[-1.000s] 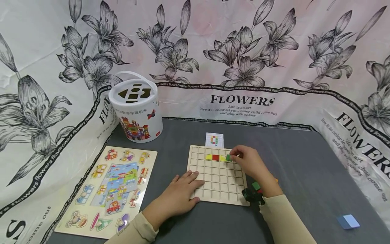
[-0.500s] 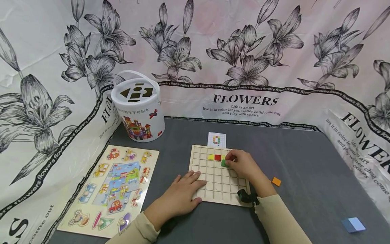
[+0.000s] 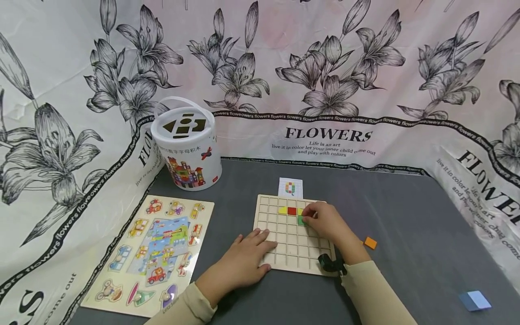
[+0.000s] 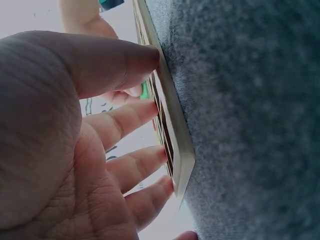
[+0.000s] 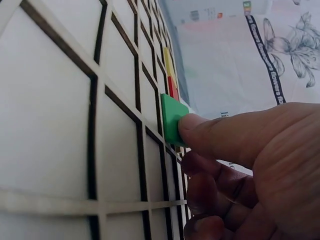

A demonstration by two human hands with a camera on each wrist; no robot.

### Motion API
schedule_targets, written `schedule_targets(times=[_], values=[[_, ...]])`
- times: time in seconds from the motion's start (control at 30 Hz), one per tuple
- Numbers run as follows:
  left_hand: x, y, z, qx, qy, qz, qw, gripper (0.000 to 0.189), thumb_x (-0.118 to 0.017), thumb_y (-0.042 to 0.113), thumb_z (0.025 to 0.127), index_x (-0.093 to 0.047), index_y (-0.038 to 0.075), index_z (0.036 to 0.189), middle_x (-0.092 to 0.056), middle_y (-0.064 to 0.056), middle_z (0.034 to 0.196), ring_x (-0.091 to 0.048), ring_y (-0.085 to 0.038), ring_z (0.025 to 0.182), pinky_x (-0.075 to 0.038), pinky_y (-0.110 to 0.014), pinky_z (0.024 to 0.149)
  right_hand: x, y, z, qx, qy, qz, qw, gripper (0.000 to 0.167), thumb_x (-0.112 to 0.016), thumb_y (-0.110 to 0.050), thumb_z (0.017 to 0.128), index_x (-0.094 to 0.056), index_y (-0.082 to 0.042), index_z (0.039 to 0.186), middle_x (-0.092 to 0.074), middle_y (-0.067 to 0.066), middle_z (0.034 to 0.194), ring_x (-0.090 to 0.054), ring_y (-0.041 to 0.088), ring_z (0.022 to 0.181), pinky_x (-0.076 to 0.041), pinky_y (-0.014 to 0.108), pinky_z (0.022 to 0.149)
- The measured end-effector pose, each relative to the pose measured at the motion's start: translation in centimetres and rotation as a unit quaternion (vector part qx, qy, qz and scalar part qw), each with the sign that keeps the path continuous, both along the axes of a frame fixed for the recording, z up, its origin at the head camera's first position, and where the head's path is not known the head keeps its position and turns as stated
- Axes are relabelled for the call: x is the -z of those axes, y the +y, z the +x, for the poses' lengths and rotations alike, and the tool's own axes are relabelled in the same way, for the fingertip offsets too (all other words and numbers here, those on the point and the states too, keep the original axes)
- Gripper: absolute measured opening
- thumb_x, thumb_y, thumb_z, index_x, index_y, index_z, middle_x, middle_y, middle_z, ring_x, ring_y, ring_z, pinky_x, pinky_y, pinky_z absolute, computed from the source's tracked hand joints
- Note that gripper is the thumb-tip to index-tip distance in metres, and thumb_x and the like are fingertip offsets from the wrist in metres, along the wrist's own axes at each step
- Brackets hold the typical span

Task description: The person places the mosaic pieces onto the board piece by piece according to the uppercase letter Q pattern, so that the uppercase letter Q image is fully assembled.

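Note:
A wooden grid board (image 3: 286, 250) lies flat on the dark table. My left hand (image 3: 245, 259) rests with spread fingers on its left edge; in the left wrist view the fingertips touch the board's rim (image 4: 176, 132). With thumb and fingers my right hand (image 3: 328, 221) pinches a green square tile (image 3: 300, 220) at the grid's upper right. The right wrist view has the thumb on the edge of this green tile (image 5: 172, 120), which lies at the grid cells. Just behind it, a yellow tile (image 3: 283, 210), a red tile (image 3: 291, 211) and another yellow tile (image 3: 299, 211) form a row.
A card with a coloured Q (image 3: 290, 187) lies behind the board. An orange tile (image 3: 370, 243) and a blue block (image 3: 475, 301) are at the right. To the left lies a picture puzzle board (image 3: 191, 253), with a white bucket (image 3: 187, 149) behind it.
My right hand has brought the green tile from the right of the yellow tile to the cell in front of it. The left hand stays on the board.

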State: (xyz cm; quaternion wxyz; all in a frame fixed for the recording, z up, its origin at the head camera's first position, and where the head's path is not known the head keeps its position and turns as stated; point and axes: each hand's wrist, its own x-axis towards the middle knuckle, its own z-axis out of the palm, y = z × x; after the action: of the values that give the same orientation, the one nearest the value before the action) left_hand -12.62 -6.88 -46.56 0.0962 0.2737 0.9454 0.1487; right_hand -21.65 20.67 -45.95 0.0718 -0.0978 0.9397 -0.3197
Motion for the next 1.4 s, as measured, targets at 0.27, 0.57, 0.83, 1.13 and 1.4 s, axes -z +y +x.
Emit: schedule_targets(times=[0.27, 0.57, 0.83, 1.13, 1.4], values=[[0.1, 0.6, 0.1, 0.005, -0.003, 0.0, 1.0, 0.056, -0.074, 0.037, 0.103, -0.06, 0.028, 0.157, -0.043, -0.004, 0.175, -0.037, -0.029, 0.164, -0.038, -0.07, 0.124, 0.2, 0.3, 0.6, 0.009, 0.01, 0.016, 0.9998, 0.005, -0.074, -0.01, 0.103, -0.079, -0.009, 0.104, -0.074, 0.005, 0.096, -0.064, 0.02, 0.087, -0.056, 0.044, 0.08], [0.3, 0.9, 0.1, 0.009, -0.003, 0.005, 0.9999, 0.056, -0.074, 0.035, 0.103, -0.06, 0.028, 0.157, -0.043, -0.004, 0.175, -0.037, -0.03, 0.164, -0.038, -0.07, 0.124, -1.3, 1.6, 1.5, 0.014, 0.016, 0.007, 0.9997, 0.01, -0.072, -0.011, 0.105, -0.079, -0.007, 0.111, -0.075, 0.007, 0.101, -0.063, 0.02, 0.086, -0.053, 0.039, 0.075], [0.0, 0.5, 0.2, 0.007, -0.004, 0.015, 0.9999, 0.056, -0.075, 0.033, 0.103, -0.061, 0.025, 0.157, -0.043, -0.007, 0.174, -0.037, -0.032, 0.164, -0.037, -0.072, 0.123, -3.7, 6.9, 4.4, 0.019, 0.046, 0.014, 0.9987, 0.019, -0.07, -0.011, 0.106, -0.077, -0.002, 0.122, -0.072, 0.01, 0.105, -0.06, 0.018, 0.081, -0.051, 0.036, 0.068], [-0.3, -0.1, 0.2, 0.0, -0.007, 0.028, 0.9996, 0.055, -0.076, 0.03, 0.103, -0.062, 0.023, 0.156, -0.044, -0.008, 0.174, -0.037, -0.034, 0.164, -0.034, -0.074, 0.124, -0.8, 10.9, 7.7, -0.061, 0.02, 0.039, 0.9972, 0.02, -0.081, -0.011, 0.098, -0.083, -0.012, 0.118, -0.069, -0.002, 0.104, -0.054, 0.003, 0.079, -0.049, 0.028, 0.066], [-0.5, 0.0, 0.4, 0.002, -0.012, 0.035, 0.9993, 0.054, -0.075, 0.029, 0.103, -0.062, 0.022, 0.155, -0.044, -0.009, 0.174, -0.037, -0.033, 0.164, -0.033, -0.074, 0.124, -0.4, 10.7, 7.8, -0.059, 0.015, 0.049, 0.9969, 0.02, -0.081, -0.009, 0.098, -0.083, -0.011, 0.117, -0.072, 0.001, 0.109, -0.06, 0.009, 0.089, -0.052, 0.029, 0.071]])
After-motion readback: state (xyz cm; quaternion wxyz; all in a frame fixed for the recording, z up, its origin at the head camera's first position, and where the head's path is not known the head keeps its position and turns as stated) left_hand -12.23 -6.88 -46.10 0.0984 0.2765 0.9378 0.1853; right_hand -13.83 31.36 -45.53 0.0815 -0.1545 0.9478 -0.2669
